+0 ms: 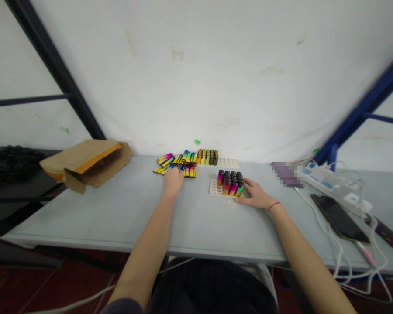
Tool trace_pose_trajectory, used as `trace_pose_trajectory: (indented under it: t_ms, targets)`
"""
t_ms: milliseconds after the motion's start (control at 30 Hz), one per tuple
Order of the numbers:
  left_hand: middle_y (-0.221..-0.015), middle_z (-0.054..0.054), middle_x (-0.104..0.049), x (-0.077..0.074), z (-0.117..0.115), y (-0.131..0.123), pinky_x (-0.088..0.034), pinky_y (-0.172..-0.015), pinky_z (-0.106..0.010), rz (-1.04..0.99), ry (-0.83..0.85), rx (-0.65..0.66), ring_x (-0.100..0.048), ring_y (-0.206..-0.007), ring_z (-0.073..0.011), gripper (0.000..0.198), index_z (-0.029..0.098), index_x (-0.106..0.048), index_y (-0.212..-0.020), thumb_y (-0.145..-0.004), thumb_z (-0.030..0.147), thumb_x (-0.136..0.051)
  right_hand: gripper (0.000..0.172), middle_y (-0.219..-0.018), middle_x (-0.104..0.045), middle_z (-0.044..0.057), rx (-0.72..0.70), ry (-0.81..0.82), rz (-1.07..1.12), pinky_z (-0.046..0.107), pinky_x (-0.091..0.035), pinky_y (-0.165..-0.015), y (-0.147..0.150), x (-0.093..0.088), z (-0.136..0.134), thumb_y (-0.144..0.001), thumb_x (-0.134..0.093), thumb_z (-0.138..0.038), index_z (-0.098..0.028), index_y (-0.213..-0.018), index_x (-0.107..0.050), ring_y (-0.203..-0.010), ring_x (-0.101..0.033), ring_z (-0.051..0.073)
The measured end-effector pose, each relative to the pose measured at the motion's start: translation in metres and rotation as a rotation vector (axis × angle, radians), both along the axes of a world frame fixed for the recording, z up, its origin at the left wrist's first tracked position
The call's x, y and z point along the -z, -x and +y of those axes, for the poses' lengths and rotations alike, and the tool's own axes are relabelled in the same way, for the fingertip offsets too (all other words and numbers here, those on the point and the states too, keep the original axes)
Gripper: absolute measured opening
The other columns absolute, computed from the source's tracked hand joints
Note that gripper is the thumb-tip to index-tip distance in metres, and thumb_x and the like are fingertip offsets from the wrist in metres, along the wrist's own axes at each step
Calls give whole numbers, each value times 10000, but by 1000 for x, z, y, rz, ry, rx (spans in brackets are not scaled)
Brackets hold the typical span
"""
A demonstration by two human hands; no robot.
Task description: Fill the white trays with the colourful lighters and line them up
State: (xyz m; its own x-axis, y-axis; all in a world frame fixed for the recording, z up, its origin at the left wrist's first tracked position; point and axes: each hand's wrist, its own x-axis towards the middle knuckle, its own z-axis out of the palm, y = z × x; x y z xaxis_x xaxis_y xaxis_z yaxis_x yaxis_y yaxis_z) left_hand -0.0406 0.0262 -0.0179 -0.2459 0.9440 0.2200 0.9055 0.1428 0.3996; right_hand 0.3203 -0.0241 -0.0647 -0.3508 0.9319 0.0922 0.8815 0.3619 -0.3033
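My left hand [174,179] reaches into a loose pile of shiny multicoloured lighter-like tubes [189,171]; its fingertips are partly hidden among them, so I cannot tell whether it grips one. My right hand [257,195] rests at the right end of a white holed tray [216,188], thumb at the front corner and fingers along the side, holding it. Upright in that tray stand several rainbow-coloured lighters [231,186] with black tops, while holes at its left end show bare. Behind, against the wall, several gold-topped pieces [207,157] stand in a block beside another white holed tray [228,163].
An open brown paper bag [88,161] lies on the left of the grey table [196,226]. To the right are a dark phone [340,218], a white power strip [334,185], tangled white cables [340,257] and a blurred-out item [287,174]. A white wall [196,87] bounds the back.
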Motion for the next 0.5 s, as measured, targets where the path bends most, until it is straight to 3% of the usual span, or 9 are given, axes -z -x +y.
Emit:
trace_pose_trajectory:
  t_ms: [200,500]
  targets:
    - [-1210,-206,-665,-1,7,-6,-496,-1079,-454,-344,-349,27,-657,-1189,-314,256,128,-635,-1141,-920,157,-509,984,-1601,-452,276,25,14,-4,546,-344,-1246,2,-1,-1,-783,-716,-784,-104,-1481,-581,-1481,-452,430]
    - [-925,-45,-682,5,9,-23,-538,-883,-361,-769,-265,57,-680,-878,-223,176,216,-535,-1099,-923,218,-534,964,-1613,-454,247,4,0,-3,587,-351,-1231,0,2,0,-793,-674,-810,-154,-1491,-570,-1484,-446,435]
